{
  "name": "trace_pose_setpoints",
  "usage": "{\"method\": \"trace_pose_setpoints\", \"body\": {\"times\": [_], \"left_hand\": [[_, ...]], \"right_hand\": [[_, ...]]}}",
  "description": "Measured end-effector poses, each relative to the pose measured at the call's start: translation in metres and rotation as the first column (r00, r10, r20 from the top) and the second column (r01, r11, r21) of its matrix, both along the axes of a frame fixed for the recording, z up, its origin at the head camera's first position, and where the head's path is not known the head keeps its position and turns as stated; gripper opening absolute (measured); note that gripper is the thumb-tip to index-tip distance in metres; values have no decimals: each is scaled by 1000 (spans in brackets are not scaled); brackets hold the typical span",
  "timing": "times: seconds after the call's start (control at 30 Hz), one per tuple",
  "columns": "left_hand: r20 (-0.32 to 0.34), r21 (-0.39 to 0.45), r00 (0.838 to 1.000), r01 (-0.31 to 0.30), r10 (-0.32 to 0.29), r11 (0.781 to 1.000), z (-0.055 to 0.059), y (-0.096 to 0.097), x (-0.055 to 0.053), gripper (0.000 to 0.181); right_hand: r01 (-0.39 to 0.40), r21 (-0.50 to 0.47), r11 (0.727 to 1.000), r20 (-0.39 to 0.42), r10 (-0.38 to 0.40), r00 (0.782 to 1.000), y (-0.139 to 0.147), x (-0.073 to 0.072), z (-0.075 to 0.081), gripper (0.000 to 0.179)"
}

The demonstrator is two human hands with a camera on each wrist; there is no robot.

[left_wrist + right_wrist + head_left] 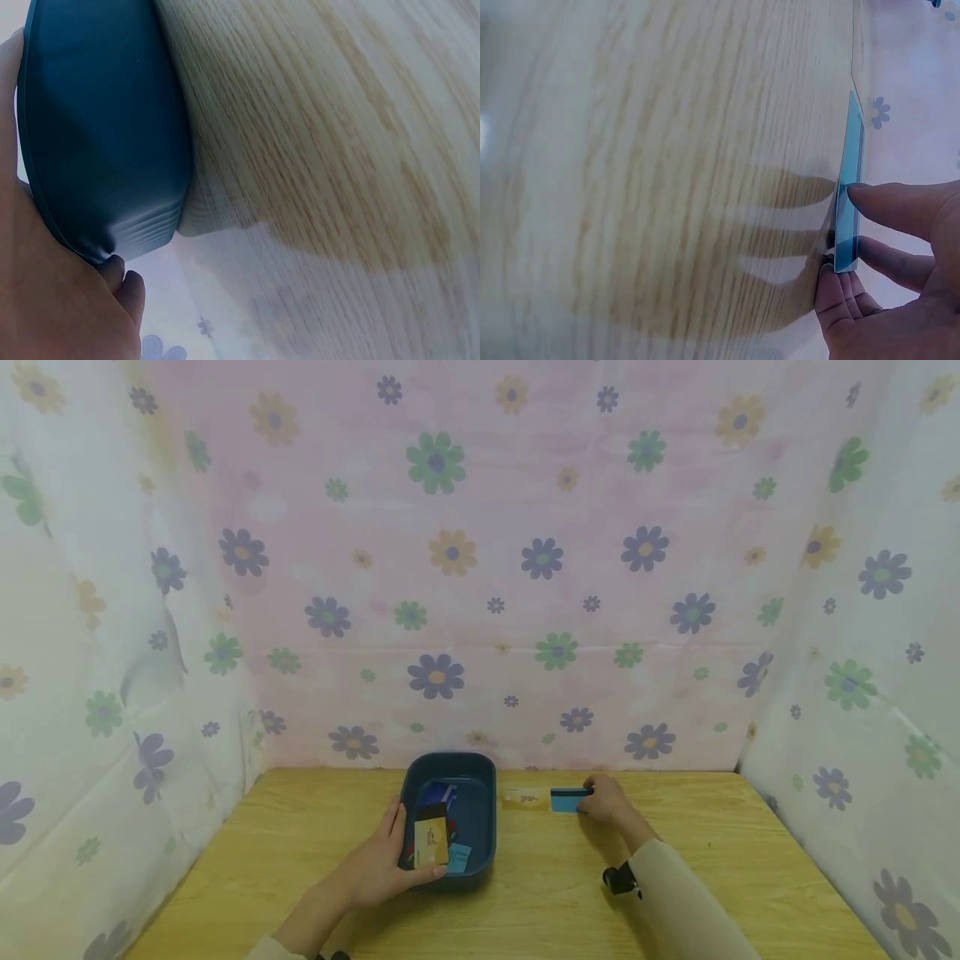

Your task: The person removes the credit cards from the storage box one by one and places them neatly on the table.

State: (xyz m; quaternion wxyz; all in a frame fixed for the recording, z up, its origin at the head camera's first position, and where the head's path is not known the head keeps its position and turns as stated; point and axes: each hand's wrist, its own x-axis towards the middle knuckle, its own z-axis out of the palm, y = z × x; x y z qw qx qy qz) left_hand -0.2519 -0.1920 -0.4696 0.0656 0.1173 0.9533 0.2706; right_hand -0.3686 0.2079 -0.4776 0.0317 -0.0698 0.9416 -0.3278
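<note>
A dark blue plastic bin (471,806) stands on the table, with several cards inside it. My left hand (375,862) grips its left side, fingers along the outer wall and thumb over the front rim; the left wrist view shows this hand (60,307) against the bin wall (105,127). To the right, my right hand (609,803) pinches the right end of a light blue card (564,803) with a dark stripe. In the right wrist view the thumb lies on this card (847,214) and the fingers are at its edge. A gold card (523,799) lies between bin and blue card.
Inside the bin a gold card (426,843) lies over others, near a light blue card (459,858) and a dark blue one (433,795). The wooden table (547,902) ends at a flowered cloth (480,693) behind and at both sides.
</note>
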Motion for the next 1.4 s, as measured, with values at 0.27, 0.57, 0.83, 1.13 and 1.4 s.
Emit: {"method": "trace_pose_setpoints", "body": {"times": [0.27,0.57,0.83,1.13,1.4], "left_hand": [[-7,4,1000,-4,4,1000,-1,1,1,129],[-9,-6,1000,-10,10,1000,1,1,1,129],[-7,4,1000,-5,5,1000,1,0,1,129],[0,8,1000,-8,8,1000,-2,-1,0,128],[-4,6,1000,-5,5,1000,-2,-1,-1,130]], "right_hand": [[14,9,1000,-3,-13,1000,2,-3,-3,43],[18,-10,1000,-1,-18,1000,2,-4,-3,44],[11,-3,1000,-37,-11,999,7,-8,-8,35],[-14,-26,1000,-45,13,999,8,-11,-8,34],[-35,-40,999,-50,33,998,8,-7,-5,34]]}}
